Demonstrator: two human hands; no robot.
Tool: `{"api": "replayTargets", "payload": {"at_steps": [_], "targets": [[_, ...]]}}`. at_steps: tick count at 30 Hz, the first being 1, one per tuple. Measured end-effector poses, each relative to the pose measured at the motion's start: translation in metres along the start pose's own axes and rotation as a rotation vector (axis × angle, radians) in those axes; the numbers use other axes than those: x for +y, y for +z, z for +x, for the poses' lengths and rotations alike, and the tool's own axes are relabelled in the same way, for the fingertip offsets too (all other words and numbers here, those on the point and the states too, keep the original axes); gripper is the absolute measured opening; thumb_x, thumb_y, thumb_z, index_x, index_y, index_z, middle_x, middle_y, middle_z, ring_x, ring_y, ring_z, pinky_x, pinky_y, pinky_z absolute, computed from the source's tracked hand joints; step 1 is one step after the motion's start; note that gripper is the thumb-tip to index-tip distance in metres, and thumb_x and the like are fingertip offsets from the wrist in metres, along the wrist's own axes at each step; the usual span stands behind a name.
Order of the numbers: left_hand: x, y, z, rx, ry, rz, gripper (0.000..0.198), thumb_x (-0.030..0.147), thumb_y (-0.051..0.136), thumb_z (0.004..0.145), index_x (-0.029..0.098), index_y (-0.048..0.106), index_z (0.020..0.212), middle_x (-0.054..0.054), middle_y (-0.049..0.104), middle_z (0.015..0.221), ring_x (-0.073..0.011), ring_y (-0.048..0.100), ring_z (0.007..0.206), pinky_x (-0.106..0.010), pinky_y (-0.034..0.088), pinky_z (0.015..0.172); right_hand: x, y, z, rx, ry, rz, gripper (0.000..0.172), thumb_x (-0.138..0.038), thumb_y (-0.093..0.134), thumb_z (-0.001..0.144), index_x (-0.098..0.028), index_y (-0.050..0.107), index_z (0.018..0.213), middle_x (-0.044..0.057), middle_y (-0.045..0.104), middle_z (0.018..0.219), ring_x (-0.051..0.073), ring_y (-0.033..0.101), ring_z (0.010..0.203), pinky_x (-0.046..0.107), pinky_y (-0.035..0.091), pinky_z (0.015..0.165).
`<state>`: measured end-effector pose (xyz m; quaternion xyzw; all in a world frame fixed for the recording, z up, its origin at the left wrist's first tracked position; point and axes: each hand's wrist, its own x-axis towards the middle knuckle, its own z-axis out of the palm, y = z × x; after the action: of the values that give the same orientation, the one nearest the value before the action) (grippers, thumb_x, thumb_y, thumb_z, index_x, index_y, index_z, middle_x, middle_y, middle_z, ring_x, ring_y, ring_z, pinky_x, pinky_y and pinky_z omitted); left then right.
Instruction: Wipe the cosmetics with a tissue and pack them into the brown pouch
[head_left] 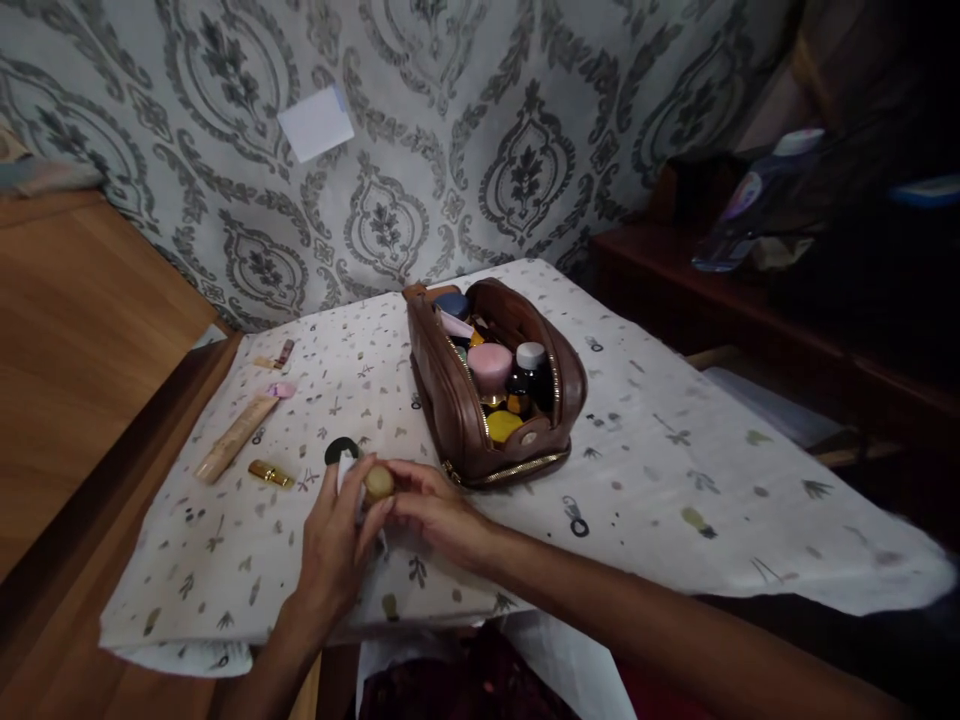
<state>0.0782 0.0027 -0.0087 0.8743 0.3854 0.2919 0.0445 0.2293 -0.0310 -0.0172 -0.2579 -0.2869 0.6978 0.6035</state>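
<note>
Left hand (334,545) and right hand (431,510) pinched one tan-capped container (379,483).
I gripped it from opposite sides, low over the desk (675,480) near its front edge, likely one hand steadying; the open brown pouch (442,400) stood just behind, within reach, with a tube (236,437) and gold lipstick (270,473) laid out left.

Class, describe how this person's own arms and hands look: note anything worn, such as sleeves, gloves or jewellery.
The left hand and the right hand are bare, without gloves. No ring, watch or bracelet shows. The left forearm and the right forearm are uncovered, and no sleeve is in view.
</note>
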Motion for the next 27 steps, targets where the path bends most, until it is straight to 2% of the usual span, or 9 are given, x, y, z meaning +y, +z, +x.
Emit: {"api": "replayTargets", "payload": {"at_steps": [3,6,9,11,14,17,20,23,27], "targets": [[-0.003,-0.002,-0.003,-0.030,-0.010,0.040,0.043,0.036,0.046,0.098,0.025,0.049,0.140,-0.013,0.059,0.130,-0.0275,0.059,0.117,-0.044,0.056,0.090,0.003,-0.003,0.004,0.010,0.004,-0.004,0.041,-0.017,0.081,0.058,-0.019,0.073,0.098,-0.001,0.070,0.089,0.013,0.061,0.084,0.025,0.046,0.079],[-0.008,-0.006,-0.011,0.001,-0.025,0.038,0.056,0.038,0.048,0.097,0.025,0.034,0.150,-0.015,0.052,0.139,-0.0327,0.052,0.126,-0.053,0.050,0.098,0.003,-0.003,0.008,0.051,0.021,-0.049,0.045,-0.024,0.087,0.057,-0.019,0.071,0.099,0.000,0.070,0.092,0.013,0.062,0.083,0.026,0.047,0.078],[-0.016,-0.009,-0.031,0.042,-0.041,0.050,0.075,0.039,0.054,0.094,0.022,0.016,0.156,-0.019,0.044,0.145,-0.0370,0.043,0.134,-0.059,0.044,0.104,0.001,-0.004,0.011,0.033,0.008,-0.152,0.050,-0.030,0.088,0.058,-0.019,0.068,0.102,0.001,0.070,0.096,0.014,0.064,0.086,0.028,0.049,0.081],[-0.021,-0.012,-0.048,-0.024,-0.026,0.098,0.082,0.040,0.056,0.092,0.019,0.011,0.157,-0.022,0.043,0.144,-0.0390,0.042,0.135,-0.060,0.045,0.102,0.001,-0.007,0.013,0.018,-0.017,-0.241,0.052,-0.031,0.088,0.057,-0.018,0.067,0.103,0.001,0.070,0.096,0.015,0.064,0.087,0.030,0.049,0.084],[-0.023,-0.017,-0.072,-0.153,0.047,0.183,0.077,0.041,0.058,0.091,0.019,0.021,0.155,-0.023,0.042,0.145,-0.0391,0.042,0.134,-0.059,0.046,0.100,0.004,-0.016,0.014,0.016,-0.054,-0.393,0.050,-0.034,0.086,0.061,-0.017,0.068,0.104,0.002,0.070,0.097,0.016,0.064,0.087,0.031,0.050,0.082],[-0.025,-0.020,-0.083,-0.174,0.052,0.234,0.055,0.028,0.054,0.094,0.019,0.039,0.147,-0.020,0.042,0.146,-0.0345,0.043,0.134,-0.054,0.046,0.103,0.006,-0.023,0.013,0.020,-0.132,-0.561,0.046,-0.035,0.082,0.064,-0.018,0.069,0.105,0.005,0.070,0.102,0.019,0.063,0.092,0.031,0.050,0.081],[-0.031,-0.023,-0.082,-0.167,0.000,0.197,0.045,0.011,0.043,0.094,0.021,0.051,0.138,-0.015,0.053,0.133,-0.0286,0.051,0.123,-0.048,0.049,0.101,0.006,-0.027,0.013,0.043,-0.193,-0.686,0.044,-0.034,0.080,0.066,-0.020,0.069,0.106,0.005,0.070,0.103,0.019,0.063,0.091,0.031,0.050,0.076],[-0.031,-0.026,-0.073,-0.088,-0.017,0.031,0.043,0.007,0.040,0.093,0.021,0.057,0.131,-0.011,0.058,0.119,-0.0227,0.057,0.111,-0.038,0.053,0.094,0.007,-0.027,0.013,0.088,-0.211,-0.761,0.044,-0.033,0.079,0.065,-0.021,0.066,0.106,0.004,0.069,0.098,0.017,0.062,0.083,0.028,0.049,0.068],[-0.013,-0.030,-0.054,0.080,0.040,-0.109,0.045,0.008,0.042,0.095,0.023,0.053,0.136,-0.011,0.057,0.124,-0.0198,0.057,0.116,-0.033,0.052,0.097,0.011,-0.024,0.013,0.110,-0.219,-0.807,0.037,-0.032,0.080,0.063,-0.020,0.064,0.093,0.000,0.067,0.083,0.014,0.059,0.071,0.024,0.045,0.060]]}}
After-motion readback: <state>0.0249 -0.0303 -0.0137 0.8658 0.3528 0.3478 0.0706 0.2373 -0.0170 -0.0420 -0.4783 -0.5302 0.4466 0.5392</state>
